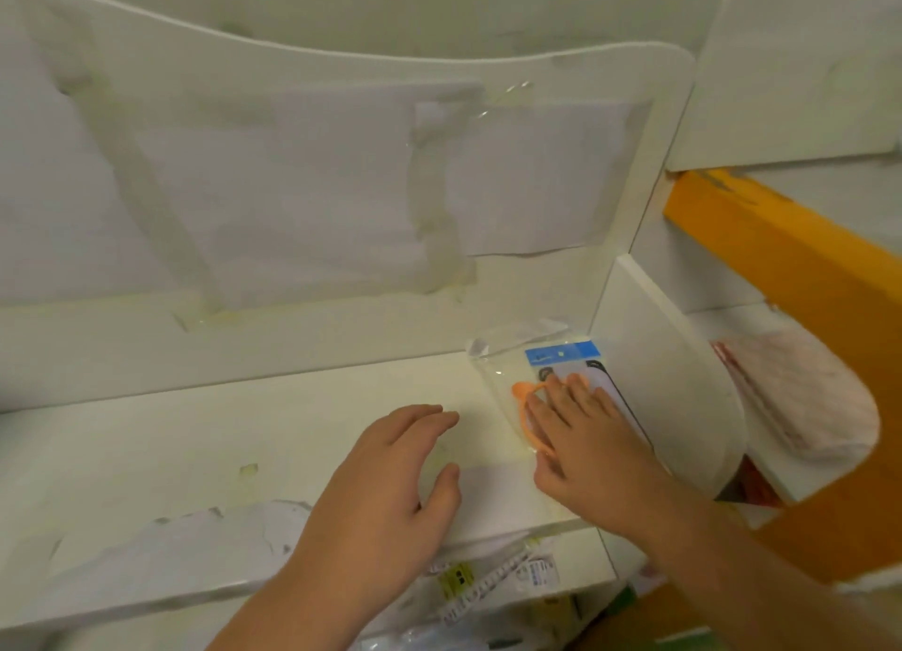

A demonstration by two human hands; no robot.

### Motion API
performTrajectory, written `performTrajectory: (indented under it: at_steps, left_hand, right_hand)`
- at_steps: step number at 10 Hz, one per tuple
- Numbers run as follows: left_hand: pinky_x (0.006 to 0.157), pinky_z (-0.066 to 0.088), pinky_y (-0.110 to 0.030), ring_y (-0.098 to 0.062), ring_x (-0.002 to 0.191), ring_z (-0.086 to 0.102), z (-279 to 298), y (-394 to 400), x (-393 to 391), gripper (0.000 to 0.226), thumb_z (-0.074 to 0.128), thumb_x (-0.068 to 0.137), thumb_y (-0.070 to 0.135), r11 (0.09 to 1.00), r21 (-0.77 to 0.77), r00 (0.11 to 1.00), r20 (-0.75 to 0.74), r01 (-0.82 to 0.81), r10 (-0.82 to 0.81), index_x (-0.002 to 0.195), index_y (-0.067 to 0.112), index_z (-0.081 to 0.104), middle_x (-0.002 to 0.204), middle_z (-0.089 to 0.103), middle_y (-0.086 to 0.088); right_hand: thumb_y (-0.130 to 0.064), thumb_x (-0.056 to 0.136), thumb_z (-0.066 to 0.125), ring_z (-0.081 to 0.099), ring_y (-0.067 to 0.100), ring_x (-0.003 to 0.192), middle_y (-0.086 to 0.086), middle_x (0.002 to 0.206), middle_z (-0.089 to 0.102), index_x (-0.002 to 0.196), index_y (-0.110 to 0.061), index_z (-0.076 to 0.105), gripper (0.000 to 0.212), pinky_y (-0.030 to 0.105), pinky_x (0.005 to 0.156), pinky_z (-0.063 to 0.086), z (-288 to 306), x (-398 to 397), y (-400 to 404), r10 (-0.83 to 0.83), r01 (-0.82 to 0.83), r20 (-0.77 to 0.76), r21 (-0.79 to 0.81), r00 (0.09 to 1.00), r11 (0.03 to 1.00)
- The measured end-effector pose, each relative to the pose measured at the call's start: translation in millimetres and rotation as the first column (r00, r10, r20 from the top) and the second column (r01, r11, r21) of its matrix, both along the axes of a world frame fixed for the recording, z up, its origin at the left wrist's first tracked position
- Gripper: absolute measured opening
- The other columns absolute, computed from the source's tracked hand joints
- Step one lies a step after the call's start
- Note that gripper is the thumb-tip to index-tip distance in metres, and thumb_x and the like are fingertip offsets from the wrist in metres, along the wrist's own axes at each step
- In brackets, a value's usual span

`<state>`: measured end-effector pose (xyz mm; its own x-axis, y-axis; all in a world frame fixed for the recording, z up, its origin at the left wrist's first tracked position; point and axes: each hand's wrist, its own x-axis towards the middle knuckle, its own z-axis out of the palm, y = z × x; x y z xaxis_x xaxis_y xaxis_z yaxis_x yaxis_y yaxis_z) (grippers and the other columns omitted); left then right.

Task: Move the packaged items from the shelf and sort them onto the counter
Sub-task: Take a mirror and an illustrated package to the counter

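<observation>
**Shelf almost cleared, last packets under right hand**

White shelf: left and middle stretch bare, just tape residue and torn paper at the front edge. No packets there.

Left hand: hovers above the shelf board near the middle, fingers loosely curled, spread, holding nothing.

Right hand: laid flat, palm down, fingers extended on a clear plastic packet with an orange item inside. Pressing or sliding it, not a closed grasp. Just beside it, partly under the same fingers, a blue-topped packet with a black outline print. Both lie at the right end of the shelf, against the side panel.

Below the shelf edge: a few packaged items with labels, blurred; likely the counter pile, cannot confirm.

Judgement: late in the shelf-clearing part. These two packets seem the only ones left up here. Still to do: lift them, carry down, sort. Sorting state not visible.
</observation>
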<state>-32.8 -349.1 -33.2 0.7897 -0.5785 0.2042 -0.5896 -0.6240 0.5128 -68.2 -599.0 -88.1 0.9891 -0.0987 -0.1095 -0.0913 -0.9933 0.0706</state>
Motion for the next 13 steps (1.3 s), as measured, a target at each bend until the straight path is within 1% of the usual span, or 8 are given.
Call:
performTrajectory:
  at_steps: [3,6,7,8,9,10,12,13]
  left_hand:
    - [0.095,0.044,-0.018,0.007,0.121,0.044,3.6,2.7,8.1,0.045,0.053,0.090,0.041,0.999,-0.027,0.999,-0.005,0.033,-0.033,0.135,0.038,0.053,0.136,0.048,0.026]
    - [0.094,0.035,-0.012,0.003,0.117,0.048,9.7,-9.3,10.9,0.049,0.052,0.091,0.041,0.999,0.000,0.999,0.015,0.037,-0.037,0.140,0.039,0.047,0.134,0.044,0.028]
    - [0.100,0.025,-0.007,0.006,0.127,0.040,5.8,-14.7,14.2,0.047,0.050,0.092,0.041,0.999,0.026,0.999,0.021,0.040,-0.040,0.138,0.038,0.049,0.137,0.044,0.027]
    - [0.103,0.024,-0.008,0.004,0.131,0.039,0.8,-25.9,20.3,0.045,0.052,0.094,0.038,0.997,0.061,0.999,0.006,0.045,-0.046,0.139,0.036,0.050,0.141,0.045,0.024]
    - [0.106,0.028,-0.013,-0.004,0.132,0.041,-5.2,-49.9,30.8,0.049,0.052,0.094,0.037,0.993,0.092,0.997,-0.005,0.078,-0.078,0.142,0.031,0.048,0.144,0.047,0.017]
    - [0.111,0.029,-0.022,-0.012,0.137,0.039,-17.0,-82.8,43.1,0.057,0.052,0.094,0.040,0.990,0.122,0.996,-0.057,0.068,-0.061,0.147,0.024,0.041,0.150,0.044,0.008]
    - [0.101,0.042,-0.037,-0.023,0.125,0.048,-32.1,-154.2,57.6,0.071,0.049,0.068,0.076,0.943,0.290,0.983,-0.136,0.162,-0.127,0.121,0.029,0.054,0.133,0.054,0.006]
    - [0.106,0.037,-0.040,-0.024,0.127,0.043,-35.4,-171.7,57.6,0.094,0.049,0.054,0.088,0.890,0.401,0.976,-0.105,0.219,-0.193,0.126,0.029,0.049,0.131,0.051,0.002]
  right_hand:
    - [-0.074,0.086,0.038,-0.004,0.021,0.152,-0.003,0.166,-0.005,0.157,-0.020,0.002,0.096,0.035,0.121,0.001,18.9,-5.9,-12.9,0.031,-0.025,-0.040,0.145,0.999,0.989]
    - [-0.027,0.096,0.044,0.009,0.019,0.151,-0.002,0.164,0.009,0.154,-0.022,0.012,0.066,0.025,0.117,0.010,32.0,-10.7,-6.2,0.033,-0.041,0.041,0.209,0.999,0.977]
    - [-0.016,0.097,0.045,0.050,0.001,0.117,-0.013,0.136,0.043,0.137,-0.038,0.038,0.046,0.010,0.093,0.037,34.5,-19.0,-1.3,-0.160,0.024,0.275,0.440,0.948,0.898]
    - [-0.021,0.101,0.044,0.056,-0.013,0.087,-0.022,0.104,0.056,0.127,-0.053,0.044,0.041,0.002,0.071,0.041,39.9,-23.4,-0.4,-0.389,0.067,0.306,0.707,0.869,0.704]
    - [-0.044,0.102,0.041,0.066,-0.002,0.088,-0.013,0.102,0.071,0.111,-0.045,0.060,0.021,0.012,0.076,0.051,47.9,-38.7,6.3,-0.485,0.042,0.316,0.803,0.815,0.595]
    - [-0.038,0.100,0.048,0.067,0.001,0.069,-0.006,0.073,0.064,0.092,-0.026,0.060,0.019,0.007,0.050,0.045,53.6,-26.3,-3.4,-0.659,0.117,0.228,0.892,0.717,0.436]
    - [-0.028,0.098,0.056,0.057,0.011,0.069,-0.004,0.078,0.060,0.083,-0.030,0.056,0.015,0.023,0.058,0.041,74.6,-46.1,1.7,-0.807,0.007,-0.045,0.999,0.589,-0.051]
    - [-0.019,0.097,0.059,0.071,0.016,0.087,0.006,0.099,0.074,0.098,-0.022,0.067,0.009,0.031,0.077,0.056,71.4,-61.7,2.6,-0.779,-0.130,0.064,0.991,0.623,-0.022]
